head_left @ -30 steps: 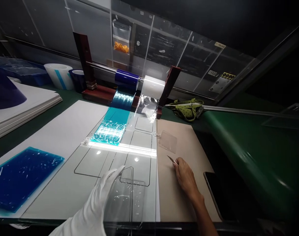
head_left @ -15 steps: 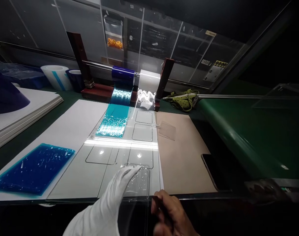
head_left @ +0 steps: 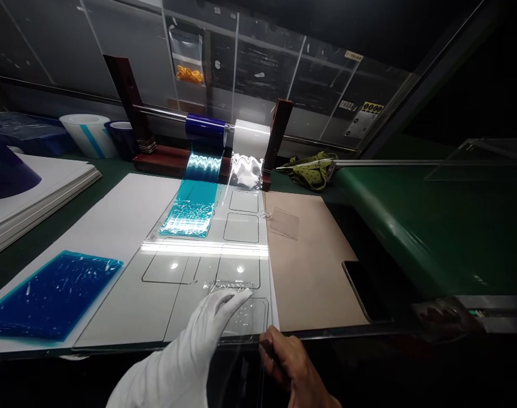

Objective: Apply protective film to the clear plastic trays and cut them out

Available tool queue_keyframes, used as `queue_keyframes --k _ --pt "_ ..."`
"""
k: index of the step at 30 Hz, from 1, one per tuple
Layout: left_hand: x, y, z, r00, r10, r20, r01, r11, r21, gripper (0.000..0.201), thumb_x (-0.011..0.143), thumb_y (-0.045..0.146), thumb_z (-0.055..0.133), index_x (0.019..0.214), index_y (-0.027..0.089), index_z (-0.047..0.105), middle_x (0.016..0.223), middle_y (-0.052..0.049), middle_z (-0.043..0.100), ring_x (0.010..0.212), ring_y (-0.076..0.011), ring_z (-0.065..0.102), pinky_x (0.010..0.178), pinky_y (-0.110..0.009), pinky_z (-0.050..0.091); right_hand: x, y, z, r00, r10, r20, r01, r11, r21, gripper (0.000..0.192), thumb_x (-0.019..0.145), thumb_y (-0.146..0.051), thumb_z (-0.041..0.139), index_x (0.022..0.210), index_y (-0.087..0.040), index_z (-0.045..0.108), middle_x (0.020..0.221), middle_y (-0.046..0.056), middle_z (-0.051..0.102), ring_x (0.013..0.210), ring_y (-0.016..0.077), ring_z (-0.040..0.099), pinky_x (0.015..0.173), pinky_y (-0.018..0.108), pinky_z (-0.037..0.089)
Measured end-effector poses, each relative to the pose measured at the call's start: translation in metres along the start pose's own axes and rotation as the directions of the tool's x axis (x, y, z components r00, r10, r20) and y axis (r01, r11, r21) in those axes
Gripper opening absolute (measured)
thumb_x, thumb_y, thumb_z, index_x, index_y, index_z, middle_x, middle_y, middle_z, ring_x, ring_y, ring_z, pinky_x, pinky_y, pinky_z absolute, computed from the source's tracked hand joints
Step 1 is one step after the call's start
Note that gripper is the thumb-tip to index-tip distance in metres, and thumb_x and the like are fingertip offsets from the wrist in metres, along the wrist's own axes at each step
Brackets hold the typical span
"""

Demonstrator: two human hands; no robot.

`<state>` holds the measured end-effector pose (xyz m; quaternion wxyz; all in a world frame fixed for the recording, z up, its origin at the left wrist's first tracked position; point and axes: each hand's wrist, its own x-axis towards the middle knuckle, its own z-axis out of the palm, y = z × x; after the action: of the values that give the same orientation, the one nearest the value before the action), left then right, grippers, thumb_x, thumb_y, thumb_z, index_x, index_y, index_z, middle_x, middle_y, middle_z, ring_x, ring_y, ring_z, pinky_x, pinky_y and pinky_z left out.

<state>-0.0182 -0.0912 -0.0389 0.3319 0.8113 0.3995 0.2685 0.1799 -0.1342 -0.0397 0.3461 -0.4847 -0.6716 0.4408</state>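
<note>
My left hand, in a white glove, has its fingers close together and pinches a clear plastic sheet near its top left. The sheet slants over the front edge of the work surface, and its lower part fades into the dark. My bare right hand is closed at the sheet's lower right edge. A dark, narrow object shows between its thumb and fingers; its kind is unclear. Under the sheet lies a glass-like board marked with black rounded outlines. Teal film and clear film hang down onto this board.
Behind the board, a wooden stand carries a blue roll and a white roll. Blue film lies at left, near stacked white sheets. Rightward are brown board, thin clear pieces and a phone.
The view has shifted slightly, moving the background left. My left fingertips and the clear sheet have moved a little right relative to the board. My right hand stays closed at the sheet's edge.
</note>
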Motion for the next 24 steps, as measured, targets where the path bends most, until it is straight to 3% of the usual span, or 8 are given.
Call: queue_keyframes --k 3,8,14,17,20,24 --pt "0.005 0.007 -0.006 0.998 0.038 0.045 -0.038 0.999 -0.006 0.076 0.072 0.042 0.060 0.143 0.030 0.037 0.134 -0.009 0.050 0.124 -0.0352 0.048 0.108 -0.051 0.037 -0.005 0.003 -0.001 0.999 0.028 -0.028 -0.030 0.998 -0.057 0.075 0.051 -0.094 0.049 0.065 -0.023 0.032 0.054 -0.007 0.036 0.046 0.0060 0.031 0.039 0.021 0.020" --pt "0.016 0.018 -0.017 0.972 0.106 0.211 -0.108 0.994 -0.006 0.107 0.059 0.061 0.069 0.149 0.025 0.024 0.142 -0.013 0.041 0.130 -0.0395 0.040 0.108 -0.053 0.036 -0.012 0.008 -0.004 0.998 -0.002 -0.071 0.001 1.000 -0.021 0.074 0.058 -0.096 0.035 0.066 -0.022 0.033 0.057 -0.006 0.036 0.048 0.0071 0.031 0.043 0.021 0.024" --pt "0.027 0.021 -0.014 0.966 0.075 0.245 -0.094 0.993 0.065 0.113 0.056 0.066 0.070 0.149 0.024 0.021 0.140 -0.014 0.041 0.128 -0.0375 0.041 0.105 -0.050 0.041 -0.013 0.024 0.001 0.989 -0.059 -0.133 0.052 0.997 -0.057 0.073 0.065 -0.095 0.024 0.064 -0.022 0.028 0.058 -0.006 0.029 0.050 0.0071 0.023 0.042 0.022 0.020" --pt "0.028 0.021 -0.010 0.969 0.099 0.227 -0.122 0.988 0.089 0.112 0.057 0.067 0.068 0.149 0.026 0.020 0.136 -0.013 0.042 0.125 -0.0368 0.043 0.104 -0.050 0.040 -0.015 0.033 0.003 0.987 -0.096 -0.131 0.092 0.995 -0.034 0.072 0.066 -0.094 0.028 0.063 -0.023 0.027 0.057 -0.007 0.027 0.048 0.0061 0.022 0.040 0.021 0.019" --pt "0.027 0.022 -0.005 0.980 0.114 0.162 -0.143 0.973 0.183 0.109 0.060 0.059 0.067 0.150 0.025 0.016 0.134 -0.015 0.041 0.122 -0.0388 0.043 0.104 -0.053 0.037 -0.022 0.039 -0.004 0.980 -0.118 -0.160 0.107 0.991 -0.078 0.069 0.064 -0.090 0.044 0.061 -0.023 0.031 0.053 -0.007 0.031 0.045 0.0064 0.029 0.040 0.021 0.025" --pt "0.024 0.021 -0.001 0.993 0.095 -0.077 -0.049 0.889 0.456 0.110 0.058 0.038 0.067 0.150 0.016 0.011 0.128 -0.019 0.037 0.116 -0.0401 0.041 0.098 -0.059 0.035 -0.023 0.048 -0.037 0.911 -0.102 -0.400 -0.026 0.953 -0.301 0.059 0.066 -0.081 0.057 0.071 -0.024 0.042 0.061 -0.003 0.045 0.050 0.0114 0.044 0.044 0.023 0.039"
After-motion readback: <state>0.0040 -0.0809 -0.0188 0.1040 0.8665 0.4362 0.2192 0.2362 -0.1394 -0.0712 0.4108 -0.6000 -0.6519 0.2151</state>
